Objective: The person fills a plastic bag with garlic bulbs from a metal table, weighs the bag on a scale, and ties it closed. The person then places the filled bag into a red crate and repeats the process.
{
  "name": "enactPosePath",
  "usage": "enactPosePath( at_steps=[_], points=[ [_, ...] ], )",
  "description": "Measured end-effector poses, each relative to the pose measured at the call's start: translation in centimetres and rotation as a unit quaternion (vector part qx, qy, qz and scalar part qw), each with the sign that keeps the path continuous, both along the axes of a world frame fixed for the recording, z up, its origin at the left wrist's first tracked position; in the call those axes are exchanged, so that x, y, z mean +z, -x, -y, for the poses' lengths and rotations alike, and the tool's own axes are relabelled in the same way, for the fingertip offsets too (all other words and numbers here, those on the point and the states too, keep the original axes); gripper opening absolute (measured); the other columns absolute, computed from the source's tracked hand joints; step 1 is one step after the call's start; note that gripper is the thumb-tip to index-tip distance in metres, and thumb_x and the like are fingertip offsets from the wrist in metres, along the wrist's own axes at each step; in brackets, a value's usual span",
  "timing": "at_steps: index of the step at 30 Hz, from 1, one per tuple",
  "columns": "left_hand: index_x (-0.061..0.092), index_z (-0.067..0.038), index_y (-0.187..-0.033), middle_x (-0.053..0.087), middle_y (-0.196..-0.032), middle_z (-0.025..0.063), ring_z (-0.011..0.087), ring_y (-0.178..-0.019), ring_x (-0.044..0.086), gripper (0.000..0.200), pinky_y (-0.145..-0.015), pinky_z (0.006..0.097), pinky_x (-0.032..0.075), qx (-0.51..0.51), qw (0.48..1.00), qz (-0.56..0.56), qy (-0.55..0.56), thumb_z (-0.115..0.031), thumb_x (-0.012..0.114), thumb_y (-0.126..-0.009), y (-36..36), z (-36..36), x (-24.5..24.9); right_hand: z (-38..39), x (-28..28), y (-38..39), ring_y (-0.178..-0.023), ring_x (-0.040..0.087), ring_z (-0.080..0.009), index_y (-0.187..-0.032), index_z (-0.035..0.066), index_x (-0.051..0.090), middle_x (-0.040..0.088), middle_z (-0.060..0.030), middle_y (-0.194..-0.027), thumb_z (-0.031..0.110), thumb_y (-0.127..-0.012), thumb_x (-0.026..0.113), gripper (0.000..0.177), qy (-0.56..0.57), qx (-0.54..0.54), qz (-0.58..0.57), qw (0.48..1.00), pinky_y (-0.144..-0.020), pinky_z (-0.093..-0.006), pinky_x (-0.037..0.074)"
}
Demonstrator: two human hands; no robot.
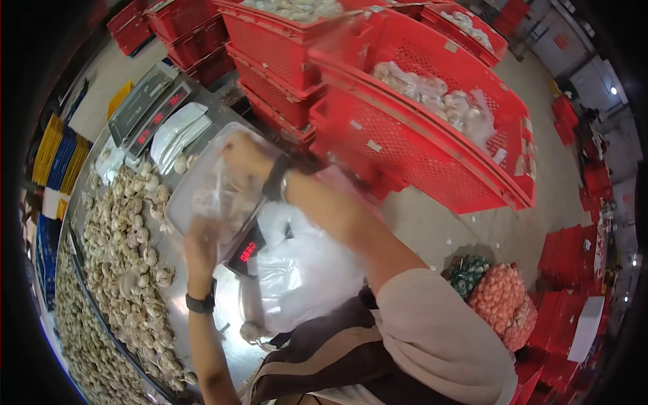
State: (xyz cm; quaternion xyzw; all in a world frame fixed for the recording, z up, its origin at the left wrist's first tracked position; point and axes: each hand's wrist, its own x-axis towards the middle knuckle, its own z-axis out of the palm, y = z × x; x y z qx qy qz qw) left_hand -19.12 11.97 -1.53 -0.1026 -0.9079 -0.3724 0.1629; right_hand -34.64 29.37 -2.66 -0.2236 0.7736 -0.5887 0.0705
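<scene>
The right hand (244, 155) is bending its fingers over the far part of a clear tray (177, 202), and the left hand (202, 236) is curling at the tray's near rim; both are blurring, so I cannot tell how far the fingers are opening or whether they are gripping the clear plastic bag (221, 192) inside. The bag's contents are showing only as pale shapes.

Beneath the tray, a scale display (248, 250) is glowing with red digits (a leading 0 is readable, the rest uncertain); the tray is hiding most of that scale. Clear plastic bags (307, 273) are lying toward the bench's near edge, partly covered by the right arm. Garlic bulbs (128, 256) are heaping along the left edge. At the far end, a second scale (145, 101) is showing red figures, too small to read. Beyond the bench, a red crate (418, 128) is bearing small pale labels (illegible).
</scene>
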Motion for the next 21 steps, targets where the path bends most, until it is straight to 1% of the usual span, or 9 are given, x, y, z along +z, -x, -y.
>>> enactPosePath(
  at_steps=[1, 2, 4, 5, 8, 13, 16, 19, 21],
  points=[
    [0.054, -0.001, -0.075, 0.053, -0.073, 0.0065, 0.0166, -0.068, 0.052, 0.005, -0.06, 0.0265, 0.041, -0.062, 0.995, 0.026, 0.07, 0.002, 0.058, -0.073, -1.0, 0.0, -0.4, -1.0, -0.7, 1.1, -0.052, 0.055, -0.0115, -0.062, -0.001, 0.059, 0.055, -0.0082, -0.051, 0.019, -0.074, 0.066, 0.023, -0.095, -0.13, 0.009, 0.987, -0.048, -0.0248, 0.042],
    [0.054, -0.001, -0.074, 0.053, -0.072, 0.0054, 0.0145, -0.066, 0.052, 0.006, -0.058, 0.0255, 0.04, -0.062, 0.993, 0.069, -0.066, 0.002, 0.058, -0.073, -1.3, 0.9, -0.4, -1.6, -0.4, 1.3, -0.052, 0.055, -0.0115, -0.062, -0.001, 0.059, 0.055, -0.0082, -0.051, 0.019, -0.074, 0.066, 0.023, -0.092, -0.139, 0.001, 0.986, -0.048, -0.0248, 0.042],
    [0.053, -0.002, -0.071, 0.053, -0.07, 0.0033, 0.0103, -0.062, 0.051, 0.007, -0.054, 0.0237, 0.04, -0.037, 0.959, 0.068, -0.272, 0.001, 0.059, -0.074, -0.8, 0.3, 2.4, -2.6, -0.1, 0.4, -0.061, 0.059, -0.0139, -0.074, 0.0, 0.06, 0.059, -0.0109, -0.061, 0.023, -0.073, 0.066, 0.024, -0.06, -0.04, -0.024, 0.997, -0.056, -0.0271, 0.045],
    [0.053, -0.003, -0.071, 0.053, -0.07, 0.0035, 0.0089, -0.061, 0.048, 0.009, -0.055, 0.0219, 0.038, -0.026, 0.963, 0.029, -0.265, 0.001, 0.059, -0.075, -0.3, -1.6, 6.1, -3.0, 0.5, -0.7, -0.061, 0.059, -0.0139, -0.074, 0.0, 0.06, 0.059, -0.0109, -0.061, 0.023, -0.073, 0.066, 0.024, -0.061, -0.041, -0.026, 0.997, -0.056, -0.0271, 0.045],
    [0.048, -0.002, -0.071, 0.049, -0.071, 0.0039, 0.0093, -0.059, 0.045, 0.012, -0.055, 0.0199, 0.036, -0.062, 0.957, -0.004, -0.283, 0.0, 0.059, -0.076, 0.9, -8.7, 12.1, -4.3, 5.3, -6.0, -0.072, 0.059, -0.0236, -0.102, 0.006, 0.052, 0.059, -0.0126, -0.076, 0.034, -0.068, 0.067, 0.047, -0.091, 0.211, -0.352, 0.907, -0.06, -0.0318, 0.046],
    [0.047, -0.004, -0.083, 0.045, -0.076, 0.0083, 0.0111, -0.058, 0.043, 0.017, -0.051, 0.0203, 0.037, -0.089, 0.933, -0.071, -0.34, -0.013, 0.06, -0.077, -0.6, -18.3, 17.4, -12.7, 11.0, -4.5, -0.069, 0.055, -0.0309, -0.081, 0.007, 0.057, 0.056, -0.0125, -0.071, 0.034, -0.07, 0.067, 0.03, 0.065, 0.29, -0.26, 0.918, -0.061, -0.0378, 0.043],
    [0.044, -0.004, -0.106, 0.043, -0.099, 0.0115, 0.0151, -0.082, 0.043, 0.037, -0.066, 0.0264, 0.038, -0.15, 0.939, -0.134, -0.279, -0.028, 0.059, -0.081, -1.9, -20.6, 16.0, -18.3, 17.0, -2.9, -0.057, 0.054, -0.0319, -0.06, 0.002, 0.057, 0.053, -0.0161, -0.058, 0.025, -0.068, 0.066, 0.026, 0.066, 0.159, -0.209, 0.963, -0.054, -0.0403, 0.042],
    [0.041, -0.004, -0.111, 0.042, -0.107, 0.0143, 0.0228, -0.09, 0.045, 0.042, -0.082, 0.0345, 0.04, -0.095, 0.967, -0.193, -0.133, -0.029, 0.057, -0.082, -1.2, -22.1, 11.2, -21.4, 22.8, -0.4, -0.054, 0.054, -0.0285, -0.066, 0.0, 0.058, 0.054, -0.0158, -0.058, 0.02, -0.066, 0.067, 0.022, 0.05, 0.067, -0.307, 0.948, -0.052, -0.0382, 0.042],
    [0.041, -0.001, -0.108, 0.044, -0.107, 0.0144, 0.0255, -0.098, 0.045, 0.036, -0.086, 0.0354, 0.037, -0.086, 0.973, -0.079, -0.201, -0.018, 0.056, -0.08, -1.4, -22.1, 5.5, -24.4, 24.6, -0.5, -0.052, 0.054, -0.0249, -0.072, -0.001, 0.06, 0.055, -0.0127, -0.057, 0.018, -0.068, 0.066, 0.02, 0.02, 0.052, -0.311, 0.949, -0.051, -0.0349, 0.042]
  ],
)
